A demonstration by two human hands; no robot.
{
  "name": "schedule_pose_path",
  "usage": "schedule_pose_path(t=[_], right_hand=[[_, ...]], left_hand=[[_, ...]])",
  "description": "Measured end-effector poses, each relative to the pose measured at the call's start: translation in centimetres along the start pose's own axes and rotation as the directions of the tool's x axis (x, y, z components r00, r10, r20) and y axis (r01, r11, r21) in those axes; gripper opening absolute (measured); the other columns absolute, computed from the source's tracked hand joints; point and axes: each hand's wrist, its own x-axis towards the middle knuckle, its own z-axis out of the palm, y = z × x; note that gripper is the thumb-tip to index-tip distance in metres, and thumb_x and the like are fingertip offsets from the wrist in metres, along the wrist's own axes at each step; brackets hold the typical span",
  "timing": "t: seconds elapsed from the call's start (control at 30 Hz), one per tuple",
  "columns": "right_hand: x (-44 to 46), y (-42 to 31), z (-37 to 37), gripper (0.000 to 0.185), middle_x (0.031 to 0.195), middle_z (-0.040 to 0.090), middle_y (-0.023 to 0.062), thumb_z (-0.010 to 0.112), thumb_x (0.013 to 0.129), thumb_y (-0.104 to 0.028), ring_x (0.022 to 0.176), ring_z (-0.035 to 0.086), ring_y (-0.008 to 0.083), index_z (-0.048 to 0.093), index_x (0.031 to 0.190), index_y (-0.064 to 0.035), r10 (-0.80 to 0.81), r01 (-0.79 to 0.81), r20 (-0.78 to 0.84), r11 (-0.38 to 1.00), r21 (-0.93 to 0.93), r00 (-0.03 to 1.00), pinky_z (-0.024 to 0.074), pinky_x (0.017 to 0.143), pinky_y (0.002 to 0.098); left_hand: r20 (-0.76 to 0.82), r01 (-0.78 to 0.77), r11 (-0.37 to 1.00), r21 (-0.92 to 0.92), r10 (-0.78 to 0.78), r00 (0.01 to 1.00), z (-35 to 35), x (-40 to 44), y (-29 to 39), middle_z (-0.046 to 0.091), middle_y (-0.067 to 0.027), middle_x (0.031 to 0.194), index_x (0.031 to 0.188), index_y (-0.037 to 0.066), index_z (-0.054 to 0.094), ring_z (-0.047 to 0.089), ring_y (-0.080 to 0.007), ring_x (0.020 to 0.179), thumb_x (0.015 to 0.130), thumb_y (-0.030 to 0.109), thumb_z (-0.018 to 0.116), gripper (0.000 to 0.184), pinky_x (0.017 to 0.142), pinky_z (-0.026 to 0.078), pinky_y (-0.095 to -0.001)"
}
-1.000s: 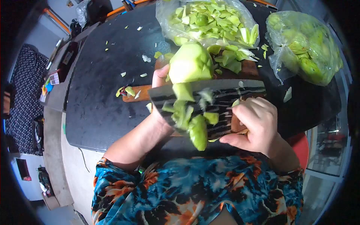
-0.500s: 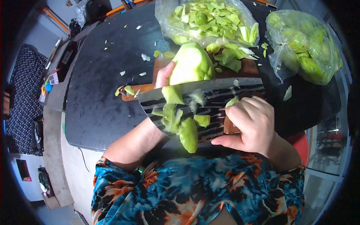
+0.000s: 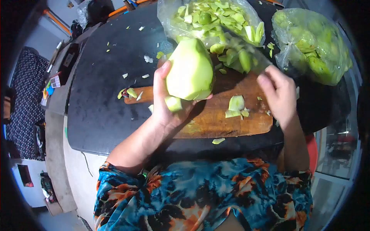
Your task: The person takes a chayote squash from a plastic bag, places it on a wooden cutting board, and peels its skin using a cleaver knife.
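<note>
My left hand (image 3: 165, 104) holds a large, pale green peeled fruit (image 3: 190, 71) over the wooden cutting board (image 3: 200, 125), with a cut piece (image 3: 173, 104) against the palm. To the right, my right hand (image 3: 279, 90) is closed around the handle of a knife, which the fingers hide. The blurred blade (image 3: 250, 52) points up and left over a heap of peelings (image 3: 231, 57). Pale slices (image 3: 236, 103) lie on the board's right part.
An open plastic bag of green peelings (image 3: 219, 19) lies at the table's back. A knotted bag of green fruits (image 3: 318, 50) sits back right. Small scraps dot the dark table (image 3: 100, 115); a red stool (image 3: 311, 154) shows beyond its right edge.
The knife has swung from in front of the fruit up and right toward the peelings, uncovering the board. My right hand has risen; my left hand has tilted with the fruit.
</note>
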Motion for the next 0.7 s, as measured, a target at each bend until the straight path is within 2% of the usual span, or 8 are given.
schedule_pose_path(t=[0.07,0.17,0.2,0.4,0.43,0.47,0.57,0.7], right_hand=[[-0.7,-2.7,0.0,0.033,0.061,0.056,0.0113,0.071,0.08,-0.031,0.052,0.058,0.0268,0.053,0.075,-0.0042,-0.177,0.173,0.043,0.982,0.075,0.983,0.0437,0.049,0.034],[-1.1,-4.9,0.3,0.04,0.061,0.055,0.0075,0.071,0.077,-0.04,0.055,0.059,0.0271,0.05,0.069,-0.0073,-0.41,0.399,0.116,0.911,0.105,0.905,0.0458,0.051,0.0368],[-1.2,-5.3,0.7,0.041,0.061,0.054,0.0064,0.071,0.077,-0.042,0.056,0.059,0.0268,0.049,0.068,-0.0082,-0.449,0.44,0.115,0.893,0.099,0.886,0.0455,0.051,0.0373],[-0.9,-6.0,1.1,0.044,0.061,0.053,0.0056,0.07,0.076,-0.047,0.057,0.057,0.0271,0.048,0.067,-0.0099,-0.498,0.505,0.138,0.863,-0.024,0.856,0.0441,0.051,0.0381],[-0.7,-5.5,1.2,0.044,0.062,0.053,0.0066,0.069,0.076,-0.048,0.058,0.058,0.0276,0.048,0.067,-0.0099,-0.482,0.495,0.13,0.863,-0.099,0.866,0.0441,0.051,0.0385],[-0.4,-4.8,1.3,0.045,0.062,0.054,0.0076,0.069,0.077,-0.048,0.058,0.058,0.0281,0.048,0.067,-0.0099,-0.465,0.48,0.119,0.86,-0.174,0.877,0.0441,0.051,0.039],[3.4,0.5,1.4,0.046,0.068,0.058,0.0184,0.055,0.09,-0.048,0.069,0.059,0.039,0.056,0.077,-0.0035,0.132,-0.143,-0.066,0.965,-0.219,0.989,0.0451,0.058,0.0445],[3.9,4.7,-0.4,0.045,0.068,0.056,0.0183,0.052,0.093,-0.044,0.064,0.056,0.0354,0.056,0.081,-0.0008,0.17,-0.201,-0.151,0.954,-0.223,0.974,0.0424,0.06,0.0398]], left_hand=[[-0.045,0.027,0.997,0.068,-0.024,0.999,0.1,0.3,0.1,0.056,-0.0133,0.118,0.129,0.008,0.045,0.059,-0.0297,0.103,0.083,0.058,0.048,0.068,0.083,0.05,-0.0472],[0.313,0.166,0.942,-0.293,-0.07,0.947,-2.4,0.7,0.2,0.056,-0.0143,0.119,0.129,0.007,0.046,0.057,-0.0307,0.107,0.083,0.058,0.048,0.068,0.095,0.044,-0.0477],[0.188,0.195,0.939,-0.284,-0.145,0.971,-1.7,1.0,0.5,0.057,-0.015,0.118,0.129,0.007,0.047,0.056,-0.0315,0.108,0.083,0.056,0.049,0.068,0.1,0.041,-0.046],[0.334,0.272,0.909,-0.316,-0.162,0.929,-1.7,1.1,0.8,0.058,-0.0145,0.115,0.123,0.006,0.051,0.057,-0.0306,0.107,0.082,0.055,0.051,0.064,0.098,0.043,-0.0441],[0.017,0.112,0.979,-0.169,-0.11,0.994,-1.1,0.8,0.3,0.058,-0.0141,0.115,0.123,0.005,0.051,0.058,-0.0292,0.104,0.081,0.055,0.051,0.066,0.092,0.047,-0.0429],[0.065,0.081,0.993,-0.081,-0.076,0.995,-0.9,0.5,0.5,0.058,-0.0142,0.115,0.124,0.005,0.05,0.059,-0.029,0.102,0.081,0.055,0.051,0.067,0.088,0.049,-0.0432],[0.168,0.041,0.999,0.007,-0.042,0.985,-1.0,0.1,0.3,0.057,-0.0149,0.116,0.129,0.006,0.046,0.061,-0.0302,0.098,0.081,0.055,0.049,0.069,0.074,0.054,-0.0451],[0.295,0.082,0.991,-0.11,-0.046,0.954,-0.5,-0.4,0.1,0.057,-0.015,0.118,0.131,0.005,0.045,0.061,-0.0301,0.1,0.083,0.054,0.046,0.069,0.081,0.052,-0.0422]])
